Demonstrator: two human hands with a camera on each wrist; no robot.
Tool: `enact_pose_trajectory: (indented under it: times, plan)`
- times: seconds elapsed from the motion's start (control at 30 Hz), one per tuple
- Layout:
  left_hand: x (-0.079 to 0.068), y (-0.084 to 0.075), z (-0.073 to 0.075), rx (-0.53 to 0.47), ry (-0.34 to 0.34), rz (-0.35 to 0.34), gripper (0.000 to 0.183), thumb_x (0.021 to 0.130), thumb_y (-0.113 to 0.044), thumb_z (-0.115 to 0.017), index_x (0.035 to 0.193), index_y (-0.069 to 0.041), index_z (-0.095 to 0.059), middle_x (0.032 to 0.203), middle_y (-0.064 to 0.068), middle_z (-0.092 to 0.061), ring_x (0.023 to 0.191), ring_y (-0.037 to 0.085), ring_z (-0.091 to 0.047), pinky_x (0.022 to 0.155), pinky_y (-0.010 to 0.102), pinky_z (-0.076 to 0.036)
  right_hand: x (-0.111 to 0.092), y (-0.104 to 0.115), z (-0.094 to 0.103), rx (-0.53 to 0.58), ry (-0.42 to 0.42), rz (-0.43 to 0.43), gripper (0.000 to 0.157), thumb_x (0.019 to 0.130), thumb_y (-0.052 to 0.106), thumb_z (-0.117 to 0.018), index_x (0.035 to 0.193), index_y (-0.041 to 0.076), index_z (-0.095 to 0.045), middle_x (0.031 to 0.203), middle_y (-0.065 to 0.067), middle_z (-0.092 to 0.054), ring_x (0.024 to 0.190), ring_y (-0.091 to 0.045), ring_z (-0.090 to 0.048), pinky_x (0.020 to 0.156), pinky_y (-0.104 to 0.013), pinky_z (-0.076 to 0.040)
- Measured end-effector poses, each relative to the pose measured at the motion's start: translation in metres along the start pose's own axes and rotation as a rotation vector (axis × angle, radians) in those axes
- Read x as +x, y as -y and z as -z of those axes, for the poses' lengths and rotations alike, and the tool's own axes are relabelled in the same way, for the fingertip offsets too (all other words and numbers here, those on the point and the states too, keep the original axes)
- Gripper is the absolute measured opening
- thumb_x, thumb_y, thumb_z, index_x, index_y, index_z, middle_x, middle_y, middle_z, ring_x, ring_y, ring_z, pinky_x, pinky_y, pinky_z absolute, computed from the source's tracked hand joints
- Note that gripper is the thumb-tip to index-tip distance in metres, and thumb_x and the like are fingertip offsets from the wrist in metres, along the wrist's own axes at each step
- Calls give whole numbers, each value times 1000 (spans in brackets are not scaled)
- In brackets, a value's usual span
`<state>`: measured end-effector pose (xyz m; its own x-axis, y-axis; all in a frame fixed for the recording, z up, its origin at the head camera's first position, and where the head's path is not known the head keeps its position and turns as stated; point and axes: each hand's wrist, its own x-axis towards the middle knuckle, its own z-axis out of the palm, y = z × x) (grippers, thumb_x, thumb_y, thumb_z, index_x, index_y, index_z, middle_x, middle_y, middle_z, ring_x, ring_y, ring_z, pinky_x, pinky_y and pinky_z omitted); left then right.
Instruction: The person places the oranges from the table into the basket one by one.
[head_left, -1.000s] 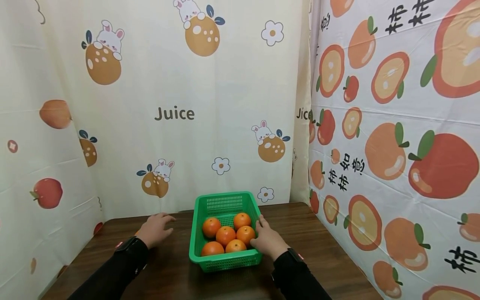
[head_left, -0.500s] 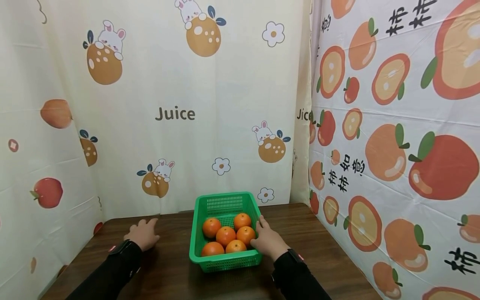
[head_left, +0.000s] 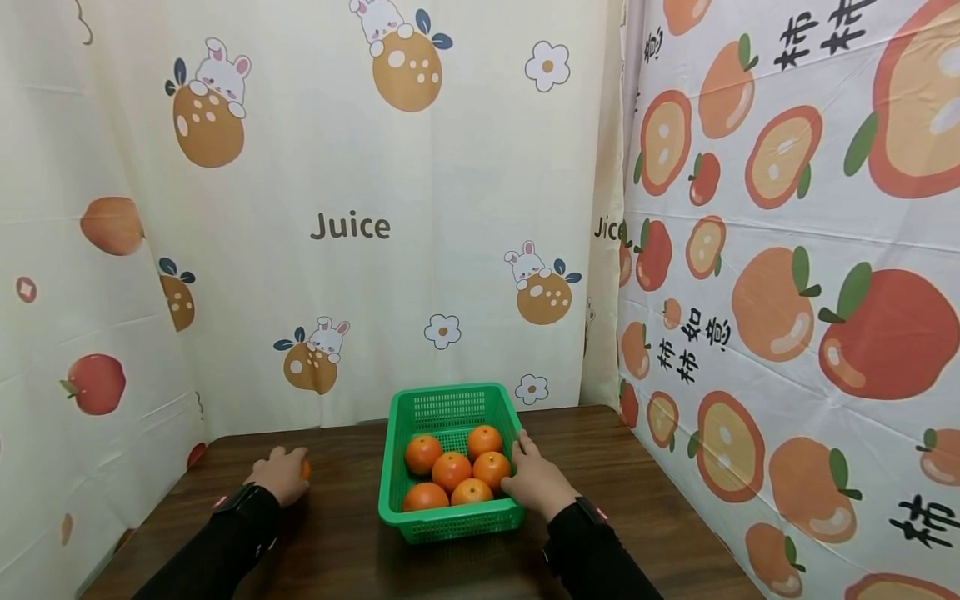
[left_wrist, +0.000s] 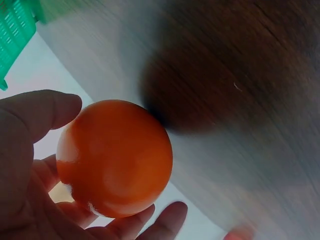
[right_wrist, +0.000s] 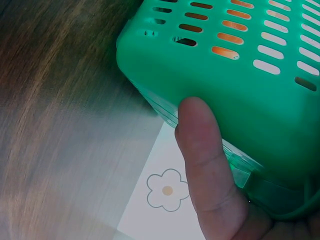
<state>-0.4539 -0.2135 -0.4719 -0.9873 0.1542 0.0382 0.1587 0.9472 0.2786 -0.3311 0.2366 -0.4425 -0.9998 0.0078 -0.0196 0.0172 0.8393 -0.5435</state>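
Note:
On the left of the table, my left hand (head_left: 279, 475) holds a smooth round orange (left_wrist: 115, 157). The left wrist view shows the thumb at one side of it and the other fingers beneath and behind. In the head view only a sliver of that fruit shows past the fingers. A green plastic basket (head_left: 461, 527) stands in the middle, with several oranges (head_left: 452, 472) inside. My right hand (head_left: 542, 482) grips the basket's right rim. Up close in the right wrist view, its thumb (right_wrist: 200, 150) lies against the green wall, while the other fingers are hidden.
The dark wooden table (head_left: 345, 542) has bare wood between the left hand and the basket. Behind it hangs a cream curtain (head_left: 465, 167) with printed fruit and rabbits. A white fruit-print curtain (head_left: 787, 217) closes off the right side.
My left hand has moved left, away from the basket side, and has taken hold of the orange there. The right hand and the basket have stayed put.

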Motion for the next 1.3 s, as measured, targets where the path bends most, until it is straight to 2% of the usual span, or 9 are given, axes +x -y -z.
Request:
enact_pose_trajectory:
  times: [0.3, 0.43, 0.6, 0.67, 0.77, 0.9, 1.03, 1.13, 1.3]
  plan:
    - [2, 18, -7, -7, -2, -11, 64, 88, -15, -79, 145, 3, -55, 123, 38, -53, 89, 50, -56, 74, 60, -53, 0, 2, -4, 7, 15, 5, 74, 101, 25, -65, 164, 0, -36, 180, -11, -14, 76, -24, -56, 64, -35, -41]
    - [7, 28, -11, -27, 11, -21, 60, 83, -17, -82, 137, -4, -59, 112, 32, -53, 83, 42, -56, 70, 53, -52, 0, 2, -7, 4, 14, 5, 74, 101, 25, -65, 164, 0, -36, 180, -11, -15, 80, -24, -57, 64, -35, -41]
    - [8, 35, -14, -87, 68, -45, 58, 73, -21, -89, 123, -10, -63, 102, 25, -52, 83, 32, -57, 69, 47, -49, 2, 2, -10, -5, 19, 5, 74, 102, 26, -65, 165, 1, -35, 180, -10, -14, 80, -23, -57, 65, -35, -41]
    - [6, 34, -15, -91, 80, -45, 58, 72, -23, -89, 123, -10, -64, 102, 24, -53, 84, 32, -56, 70, 47, -49, 3, 2, -10, -6, 23, 7, 74, 102, 26, -65, 165, 0, -35, 180, -11, -14, 80, -23, -57, 65, -35, -41]
    - [6, 30, -18, -63, 61, -58, 55, 73, -23, -87, 122, -9, -65, 100, 20, -58, 83, 30, -57, 70, 45, -49, 3, 1, -9, -1, 24, 4, 74, 102, 26, -65, 165, 0, -35, 180, -11, -13, 79, -23, -58, 64, -35, -42]
    - [1, 17, -15, -53, 47, -69, 53, 73, -23, -86, 120, -8, -66, 96, 16, -62, 81, 28, -57, 69, 44, -49, 2, 0, -7, 0, 26, -3, 74, 102, 25, -65, 165, 1, -34, 180, -12, -12, 76, -22, -57, 64, -34, -43]
    - [-2, 4, -10, -57, 58, -46, 49, 85, -28, -81, 125, -5, -66, 100, 18, -63, 83, 29, -59, 73, 47, -52, 3, -1, -6, 2, 27, -6, 74, 103, 25, -64, 166, 1, -33, 181, -11, -11, 72, -22, -56, 63, -34, -43]
    - [1, 1, -9, -61, 52, -32, 47, 92, -33, -75, 128, -4, -66, 104, 18, -65, 85, 29, -60, 77, 50, -53, 4, -1, -4, 6, 25, -4, 74, 103, 25, -63, 166, 1, -32, 181, -11, -11, 68, -22, -55, 62, -34, -44]
    - [5, 6, -10, -73, 18, -20, 43, 91, -33, -74, 121, -4, -67, 96, 13, -66, 81, 27, -59, 75, 46, -51, 5, -1, -2, -7, 23, 0, 74, 103, 25, -63, 166, 1, -32, 181, -12, -11, 73, -22, -56, 63, -34, -43]
